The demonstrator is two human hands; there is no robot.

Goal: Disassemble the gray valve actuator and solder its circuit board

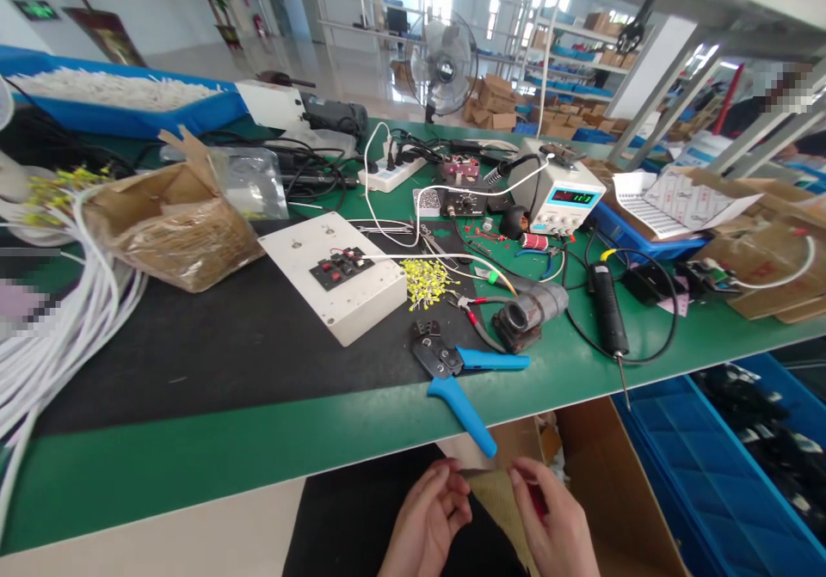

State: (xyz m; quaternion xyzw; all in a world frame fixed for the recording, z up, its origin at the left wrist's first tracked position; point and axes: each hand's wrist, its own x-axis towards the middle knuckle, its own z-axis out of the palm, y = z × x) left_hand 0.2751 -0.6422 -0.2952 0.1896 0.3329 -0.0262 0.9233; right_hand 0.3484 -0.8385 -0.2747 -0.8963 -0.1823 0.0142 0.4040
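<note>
Below the table's front edge, my left hand [431, 512] and my right hand [553, 515] face each other above my lap. Between them hangs a thin yellowish sheet [502, 501], its top edge pinched in the fingertips of both hands. Something small and red [537, 500] shows inside my right palm; its kind is hidden by the fingers. Nearest to the hands lies a crimping tool [445, 366] with blue handles spread apart, one handle reaching over the table edge. Behind it is a heap of small yellow-tipped parts [426, 283] beside a white box fixture [367, 306].
White cables [70, 336] and a plastic-wrapped brown package [174, 224] occupy the left. A power supply [561, 194], red-handled cutters [481, 319] and a black electric screwdriver [607, 306] are to the right. An open carton [607, 482] and blue bins [697, 465] stand below.
</note>
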